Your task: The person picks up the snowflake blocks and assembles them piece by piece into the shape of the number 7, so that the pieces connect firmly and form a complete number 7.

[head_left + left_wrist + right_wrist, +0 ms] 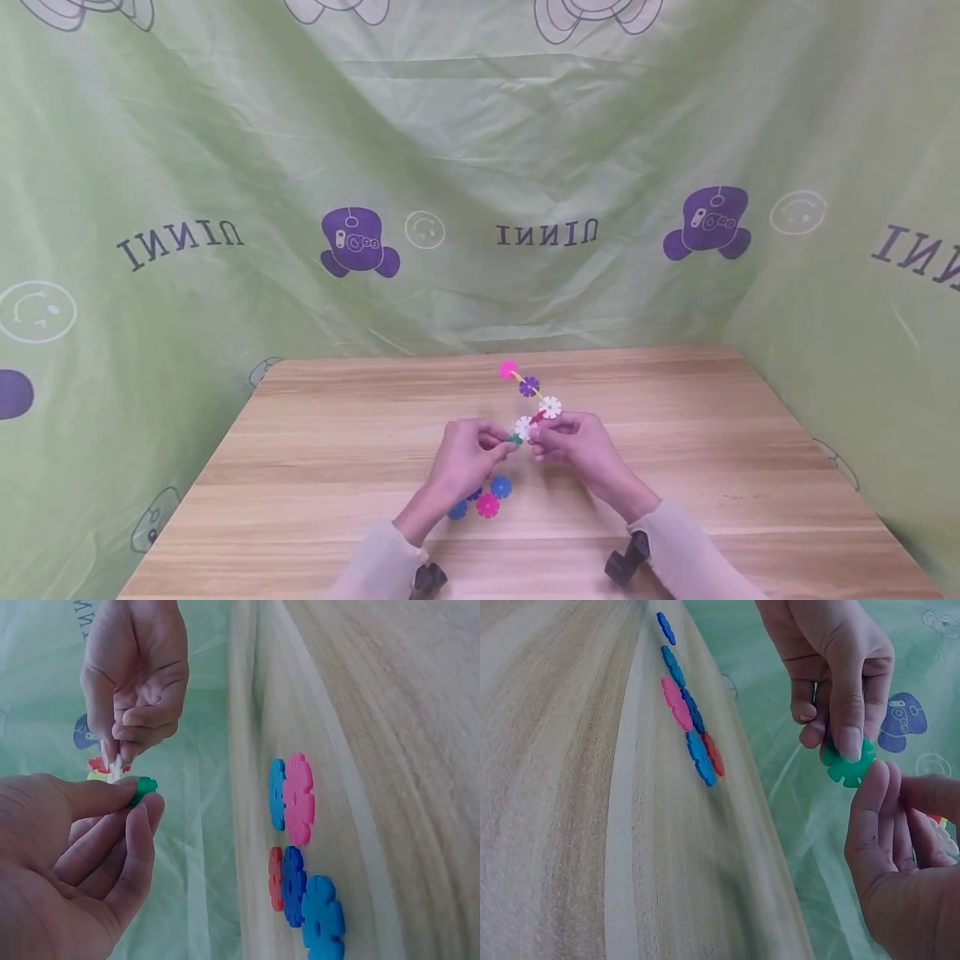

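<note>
My left hand (pixel 465 458) pinches a green notched snowflake disc (pixel 852 766) between thumb and index finger. Opposite it, my right hand (pixel 588 454) pinches a white snowflake disc (pixel 523 427) at the near end of a chain of linked discs. The green disc is right at that white disc's edge. Along the chain, leading up and away from the hands, come a red disc (pixel 537 417), another white disc (pixel 551 407), a purple disc (pixel 529 386) with yellow pieces edge-on beside it, and a bright pink disc (pixel 509 369) at the far end.
Loose discs lie on the wooden table (pixel 337 433) below the left hand: a pink one (pixel 488 505), several blue ones (pixel 501 487) and a red one (pixel 276 877). A green printed cloth (pixel 465 292) hangs around the table's back and sides.
</note>
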`<state>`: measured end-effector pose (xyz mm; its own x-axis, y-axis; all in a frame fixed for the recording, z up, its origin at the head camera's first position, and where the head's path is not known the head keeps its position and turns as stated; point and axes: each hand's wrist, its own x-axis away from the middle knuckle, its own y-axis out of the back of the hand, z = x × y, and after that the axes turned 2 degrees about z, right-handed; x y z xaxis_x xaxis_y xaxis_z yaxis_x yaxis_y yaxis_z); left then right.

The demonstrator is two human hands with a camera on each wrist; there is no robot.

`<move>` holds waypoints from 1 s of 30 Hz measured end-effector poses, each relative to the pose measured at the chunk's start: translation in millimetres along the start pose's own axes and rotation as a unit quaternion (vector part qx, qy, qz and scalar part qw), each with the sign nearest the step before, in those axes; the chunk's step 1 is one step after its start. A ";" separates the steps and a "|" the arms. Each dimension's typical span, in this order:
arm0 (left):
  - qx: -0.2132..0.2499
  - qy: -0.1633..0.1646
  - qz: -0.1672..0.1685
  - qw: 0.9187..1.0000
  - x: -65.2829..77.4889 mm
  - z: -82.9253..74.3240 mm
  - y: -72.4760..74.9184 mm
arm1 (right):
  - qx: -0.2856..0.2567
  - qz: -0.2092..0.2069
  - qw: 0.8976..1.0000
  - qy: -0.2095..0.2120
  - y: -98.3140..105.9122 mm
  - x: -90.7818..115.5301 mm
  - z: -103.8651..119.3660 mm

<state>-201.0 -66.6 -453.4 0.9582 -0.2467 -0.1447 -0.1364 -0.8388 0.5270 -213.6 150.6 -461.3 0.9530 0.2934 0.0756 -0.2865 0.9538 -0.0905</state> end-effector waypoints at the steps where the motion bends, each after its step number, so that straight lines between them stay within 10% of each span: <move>1: -0.010 -0.008 -0.003 1.000 -0.1 -0.7 -0.7 | -0.001 0.000 1.000 0.000 0.0 0.2 0.2; 30: -0.159 -0.080 -0.018 0.984 0.4 -12.2 -15.6 | 0.052 -0.035 0.998 -0.009 -2.5 -1.3 -5.5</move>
<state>-195.4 -47.7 -451.4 0.9057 -0.3147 -0.2840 0.0062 -0.6600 0.7512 -213.6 147.5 -466.7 0.9692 0.2264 0.0969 -0.2292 0.9732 0.0186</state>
